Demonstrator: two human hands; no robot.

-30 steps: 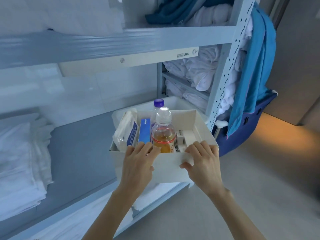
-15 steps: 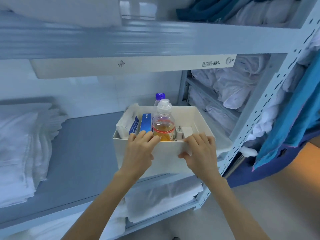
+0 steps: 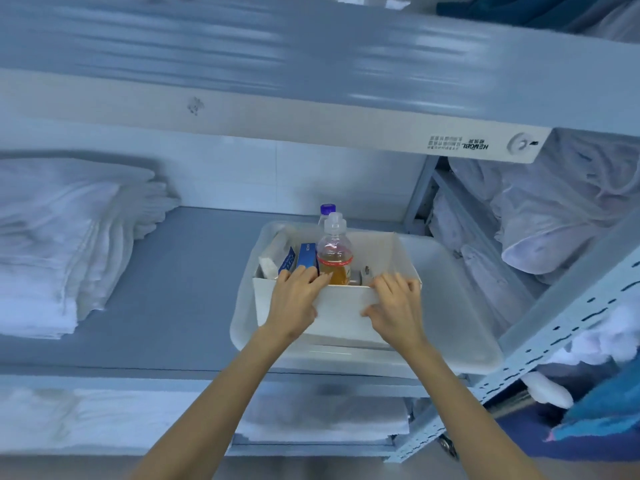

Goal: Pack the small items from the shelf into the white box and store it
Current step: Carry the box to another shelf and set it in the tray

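1. On the grey shelf (image 3: 173,289), within the rim of a pale plastic tray (image 3: 460,306), is the white box (image 3: 341,306)
2. Both hands grasp its near wall: the left hand (image 3: 294,299) and right hand (image 3: 394,306) hook their fingers over the rim
3. Inside stand an amber bottle (image 3: 334,258) and a blue carton (image 3: 306,256)
4. Folded white towels (image 3: 52,244) lie well to the left

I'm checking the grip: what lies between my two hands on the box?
Head view: only the bare front rim of the white box, the amber bottle just behind.
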